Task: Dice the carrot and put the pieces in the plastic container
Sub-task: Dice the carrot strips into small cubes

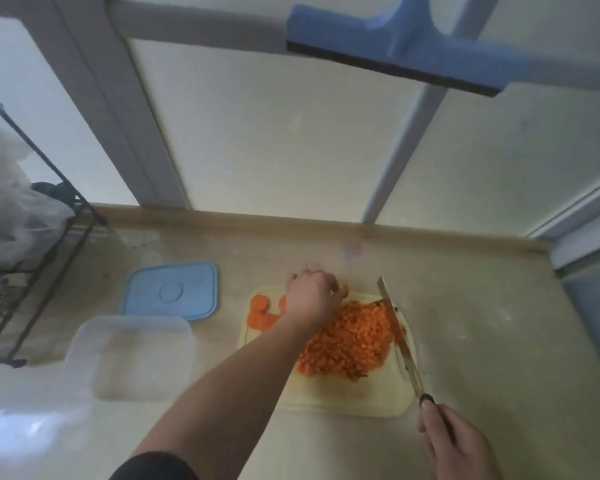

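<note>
Nearest me, my right hand (459, 441) grips the handle of 1 knife (400, 337), whose blade lies along the right edge of the diced carrot heap (349, 337). That single heap sits on 1 pale cutting board (343, 396) on the worktop (499, 323). My left hand (310, 296) reaches over the board's far edge, fingers curled down at the top of the heap; I cannot tell whether they hold any pieces. About 3 round carrot slices (261, 311) lie on the board's left corner, still undiced. Left of the board stands 1 clear plastic container (132, 358), with no carrot in it, and 1 blue lid (172, 289) lies flat just behind it. 1 black wire rack (35, 244) stands at far left.
</note>
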Action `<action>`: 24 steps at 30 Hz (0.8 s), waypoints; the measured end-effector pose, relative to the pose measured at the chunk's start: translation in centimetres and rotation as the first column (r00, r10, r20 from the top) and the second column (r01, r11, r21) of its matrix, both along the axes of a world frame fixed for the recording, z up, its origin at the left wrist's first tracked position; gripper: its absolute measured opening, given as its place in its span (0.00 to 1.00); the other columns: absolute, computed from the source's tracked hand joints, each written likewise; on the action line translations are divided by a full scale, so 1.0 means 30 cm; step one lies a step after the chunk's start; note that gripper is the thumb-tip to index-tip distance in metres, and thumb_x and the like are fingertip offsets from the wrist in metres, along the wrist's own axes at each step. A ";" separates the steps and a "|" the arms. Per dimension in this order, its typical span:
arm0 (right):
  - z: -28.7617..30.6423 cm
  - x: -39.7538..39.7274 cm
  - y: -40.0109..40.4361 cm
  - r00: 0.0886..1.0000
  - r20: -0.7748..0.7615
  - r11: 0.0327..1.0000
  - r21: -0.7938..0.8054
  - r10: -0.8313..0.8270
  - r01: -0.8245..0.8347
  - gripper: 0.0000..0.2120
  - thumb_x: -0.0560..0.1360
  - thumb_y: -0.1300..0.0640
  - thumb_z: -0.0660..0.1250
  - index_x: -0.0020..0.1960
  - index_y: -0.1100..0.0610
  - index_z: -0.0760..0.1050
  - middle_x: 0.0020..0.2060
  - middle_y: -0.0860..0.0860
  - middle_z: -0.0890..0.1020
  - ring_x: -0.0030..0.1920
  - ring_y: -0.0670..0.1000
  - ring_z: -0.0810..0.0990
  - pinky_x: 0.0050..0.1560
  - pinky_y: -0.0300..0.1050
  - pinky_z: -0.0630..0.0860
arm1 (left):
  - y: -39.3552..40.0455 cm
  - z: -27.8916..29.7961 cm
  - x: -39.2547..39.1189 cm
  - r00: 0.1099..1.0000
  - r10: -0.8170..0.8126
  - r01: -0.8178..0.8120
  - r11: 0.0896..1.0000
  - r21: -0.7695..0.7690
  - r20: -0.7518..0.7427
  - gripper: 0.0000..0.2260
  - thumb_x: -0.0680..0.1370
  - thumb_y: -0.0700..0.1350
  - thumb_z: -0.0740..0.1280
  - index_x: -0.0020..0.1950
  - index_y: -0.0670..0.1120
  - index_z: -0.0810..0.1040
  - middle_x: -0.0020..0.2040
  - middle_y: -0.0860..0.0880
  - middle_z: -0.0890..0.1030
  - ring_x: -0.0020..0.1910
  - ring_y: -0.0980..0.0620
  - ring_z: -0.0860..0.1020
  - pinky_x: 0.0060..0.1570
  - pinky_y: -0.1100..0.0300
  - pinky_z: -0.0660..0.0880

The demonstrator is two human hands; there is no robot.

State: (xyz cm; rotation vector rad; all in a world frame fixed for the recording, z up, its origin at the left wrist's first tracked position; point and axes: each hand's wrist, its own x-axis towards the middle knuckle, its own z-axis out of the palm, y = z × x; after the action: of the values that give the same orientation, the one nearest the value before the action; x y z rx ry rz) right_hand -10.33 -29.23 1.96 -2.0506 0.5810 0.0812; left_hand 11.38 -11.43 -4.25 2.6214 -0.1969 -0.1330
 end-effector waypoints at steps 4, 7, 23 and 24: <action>-0.034 -0.014 -0.044 1.000 -0.010 1.000 -0.005 -0.008 0.008 0.15 0.77 0.53 0.66 0.31 0.53 0.74 0.19 0.52 0.70 0.22 0.50 0.69 0.26 0.39 0.63 | -0.058 -0.007 0.015 0.996 -0.087 0.087 0.991 0.106 -0.007 0.13 0.80 0.56 0.64 0.53 0.51 0.84 0.53 0.50 0.83 0.60 0.45 0.73 0.57 0.50 0.64; -0.042 -0.009 -0.058 0.999 -0.001 0.998 0.039 -0.040 0.040 0.16 0.77 0.53 0.66 0.31 0.54 0.74 0.19 0.52 0.69 0.21 0.50 0.68 0.25 0.38 0.62 | -0.056 -0.003 0.008 0.992 -0.125 0.127 0.981 0.147 -0.022 0.14 0.80 0.57 0.62 0.56 0.51 0.83 0.57 0.51 0.82 0.62 0.46 0.72 0.59 0.49 0.63; -0.043 0.061 -0.036 1.000 0.000 0.986 0.163 0.028 -0.028 0.19 0.74 0.40 0.64 0.35 0.55 0.74 0.19 0.52 0.68 0.20 0.48 0.65 0.22 0.36 0.61 | 0.312 0.007 -0.137 0.988 -0.142 0.148 0.979 0.137 -0.051 0.33 0.70 0.68 0.55 0.66 0.49 0.79 0.62 0.50 0.81 0.63 0.41 0.74 0.61 0.47 0.67; -0.044 0.065 -0.025 0.999 -0.005 0.986 0.163 0.043 -0.041 0.19 0.73 0.40 0.63 0.35 0.55 0.74 0.19 0.52 0.68 0.20 0.48 0.65 0.22 0.36 0.61 | 0.303 0.018 -0.136 0.989 -0.127 0.138 0.980 0.146 -0.081 0.36 0.69 0.69 0.52 0.66 0.49 0.78 0.63 0.51 0.81 0.64 0.42 0.72 0.62 0.48 0.64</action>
State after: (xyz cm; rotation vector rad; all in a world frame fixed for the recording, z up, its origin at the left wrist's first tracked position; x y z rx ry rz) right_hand -8.38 -29.99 0.63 -1.9046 0.5193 0.1580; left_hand 7.30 -2.34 -3.70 2.7478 -0.3494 -0.2986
